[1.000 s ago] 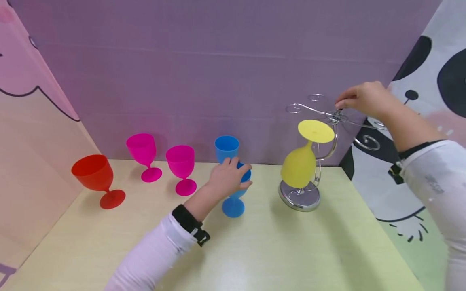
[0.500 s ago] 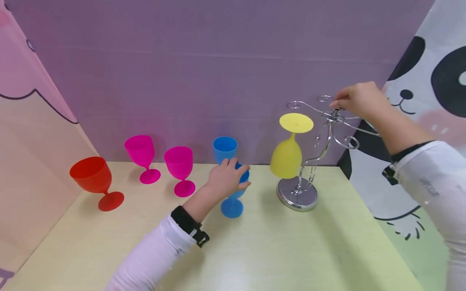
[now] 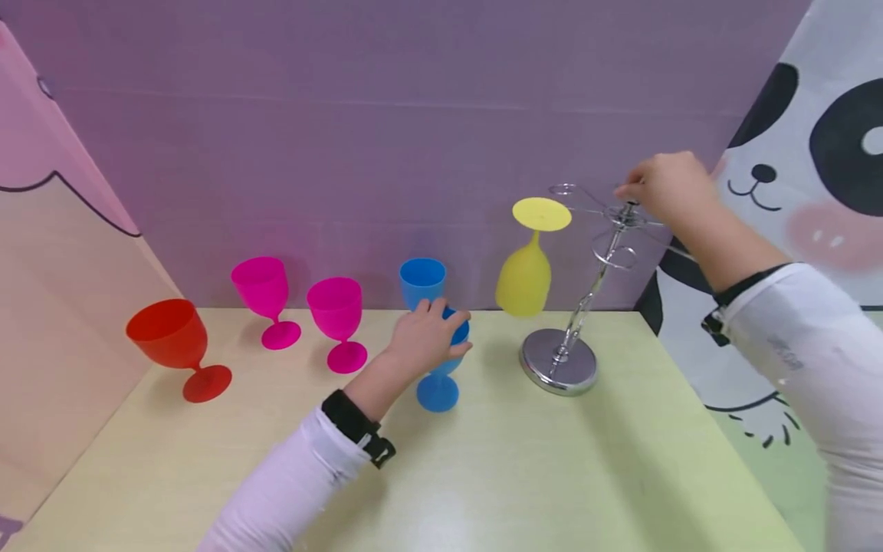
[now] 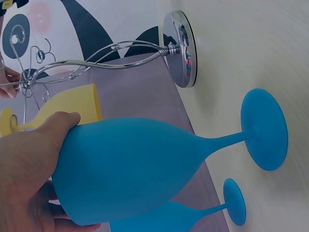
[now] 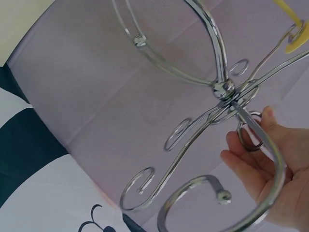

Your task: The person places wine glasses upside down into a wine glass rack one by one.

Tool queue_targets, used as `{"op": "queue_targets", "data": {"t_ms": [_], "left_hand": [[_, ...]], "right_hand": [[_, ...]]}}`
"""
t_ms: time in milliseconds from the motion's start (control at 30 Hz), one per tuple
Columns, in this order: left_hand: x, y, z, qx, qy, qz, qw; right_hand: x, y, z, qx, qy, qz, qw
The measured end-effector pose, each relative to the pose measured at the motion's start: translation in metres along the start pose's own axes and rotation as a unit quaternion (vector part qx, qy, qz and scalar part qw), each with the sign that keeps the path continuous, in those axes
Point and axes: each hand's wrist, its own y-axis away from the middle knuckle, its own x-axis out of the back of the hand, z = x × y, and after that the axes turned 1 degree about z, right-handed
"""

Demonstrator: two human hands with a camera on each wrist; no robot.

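Observation:
My left hand [image 3: 422, 337] grips a blue plastic goblet [image 4: 130, 169] round the rim end of its bowl, thumb on one side and fingers on the other. The goblet stands upright on the table. Behind it is a second blue goblet [image 3: 422, 282]. At the right, my right hand [image 3: 672, 188] pinches the small ring [image 5: 240, 129] on top of a chrome wine glass rack [image 3: 578, 322]. A yellow goblet [image 3: 526, 280] hangs upside down by its foot from one of the rack's curled arms, on the left side. Other arms at the right are partly hidden by the right hand and forearm.
Two magenta goblets, a rear one [image 3: 262, 285] and a nearer one [image 3: 336, 307], stand left of the blue pair. A red goblet [image 3: 172, 333] stands farthest left. The purple backdrop [image 3: 310, 153] rises behind the table [image 3: 517, 475]; a panda-patterned panel [image 3: 793, 176] flanks the right.
The rack's arms have turned, carrying the yellow goblet leftward and toward the back. My right hand has shifted slightly left on top. The left hand keeps its hold on the blue goblet.

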Motion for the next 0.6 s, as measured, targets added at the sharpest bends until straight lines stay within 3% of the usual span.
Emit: {"op": "queue_targets", "data": {"t_ms": [200, 400, 600], "left_hand": [[-0.001, -0.002, -0.001, 0.005, -0.006, -0.007, 1.0], [-0.003, 0.0, -0.002, 0.004, -0.01, 0.0, 0.9999], [-0.003, 0.0, -0.003, 0.004, -0.007, -0.001, 1.0]], "right_hand": [[-0.002, 0.002, -0.011, -0.021, -0.02, 0.017, 0.9994], [-0.001, -0.003, -0.016, -0.035, 0.017, -0.004, 0.9992], [-0.002, -0.001, -0.022, -0.047, 0.029, 0.016, 0.9983]]}}
